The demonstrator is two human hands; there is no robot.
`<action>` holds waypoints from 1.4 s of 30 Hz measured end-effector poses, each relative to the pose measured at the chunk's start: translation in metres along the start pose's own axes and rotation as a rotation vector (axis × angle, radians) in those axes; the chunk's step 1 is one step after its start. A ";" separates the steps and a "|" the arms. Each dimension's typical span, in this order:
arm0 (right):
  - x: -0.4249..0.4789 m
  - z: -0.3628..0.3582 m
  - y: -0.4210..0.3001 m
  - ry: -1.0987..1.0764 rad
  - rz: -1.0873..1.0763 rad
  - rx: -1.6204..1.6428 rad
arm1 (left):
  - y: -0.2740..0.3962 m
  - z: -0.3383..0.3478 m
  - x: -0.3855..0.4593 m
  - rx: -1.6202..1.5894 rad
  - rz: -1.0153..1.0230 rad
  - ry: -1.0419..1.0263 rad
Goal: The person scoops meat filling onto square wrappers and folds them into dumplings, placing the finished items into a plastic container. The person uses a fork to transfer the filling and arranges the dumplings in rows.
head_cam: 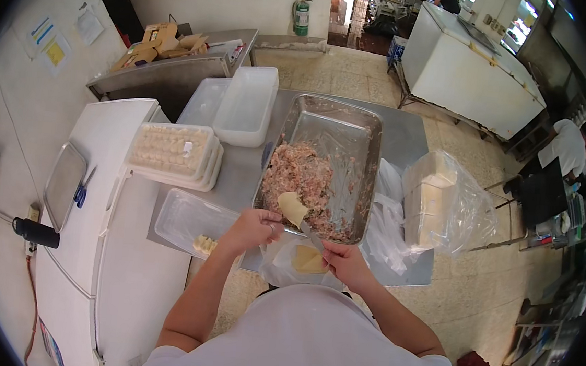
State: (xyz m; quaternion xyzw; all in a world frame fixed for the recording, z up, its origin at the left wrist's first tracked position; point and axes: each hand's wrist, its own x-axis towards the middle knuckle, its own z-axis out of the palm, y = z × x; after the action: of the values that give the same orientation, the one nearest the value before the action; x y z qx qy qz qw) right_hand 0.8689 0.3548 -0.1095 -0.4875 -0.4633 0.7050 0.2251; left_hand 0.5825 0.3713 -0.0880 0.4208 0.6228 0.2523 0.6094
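My right hand (347,264) grips a flat-bladed metal knife or spatula (312,235). At the blade's tip is a thin yellow dough wrapper (292,208), above the ground-meat filling (299,173) in a deep metal tray (336,124). My left hand (254,231) is bent and partly blurred, its fingertips right beside the wrapper's lower left edge; whether they pinch it is unclear. Below the tray, more square wrappers (309,260) lie on a plastic bag. Left of my left hand, a clear container (187,216) holds a few pale dumplings (205,244).
Stacked containers full of dumplings (171,153) stand left, near an upright white container (247,107). At right lie bagged blocks of wrappers (430,204) and a crumpled plastic bag (391,216). A white freezer (110,210) borders the left side. A person (567,145) is far right.
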 end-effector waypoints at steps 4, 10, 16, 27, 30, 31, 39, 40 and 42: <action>-0.007 0.011 -0.007 0.161 -0.468 -0.715 | 0.011 0.013 -0.003 0.096 0.168 0.014; -0.029 0.004 -0.060 0.213 -0.649 -1.135 | 0.013 0.010 -0.007 0.256 0.498 0.086; -0.048 -0.036 -0.091 0.151 -0.576 -1.064 | 0.003 0.010 -0.013 0.222 0.492 0.124; 0.015 0.057 -0.049 0.001 -0.293 -0.271 | -0.024 0.037 -0.029 -0.260 0.280 0.037; 0.028 0.068 -0.064 -0.040 -0.295 -0.461 | -0.033 0.026 -0.037 -0.147 0.288 0.071; 0.031 0.073 -0.071 -0.061 -0.286 -0.493 | -0.036 0.023 -0.039 -0.142 0.303 0.063; 0.052 0.130 -0.078 -0.108 -0.293 -0.411 | -0.072 -0.021 -0.056 -0.113 0.283 0.132; 0.056 0.133 -0.072 -0.091 -0.309 -0.389 | -0.081 -0.027 -0.057 -0.221 0.269 0.181; 0.060 0.139 -0.067 -0.085 -0.301 -0.376 | -0.097 -0.041 -0.057 -0.436 0.241 0.279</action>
State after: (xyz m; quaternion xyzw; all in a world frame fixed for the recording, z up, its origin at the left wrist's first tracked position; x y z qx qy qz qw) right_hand 0.7099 0.3723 -0.0669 -0.4162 -0.6629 0.5847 0.2131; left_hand 0.5157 0.2817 -0.1316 0.3121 0.5773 0.5063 0.5594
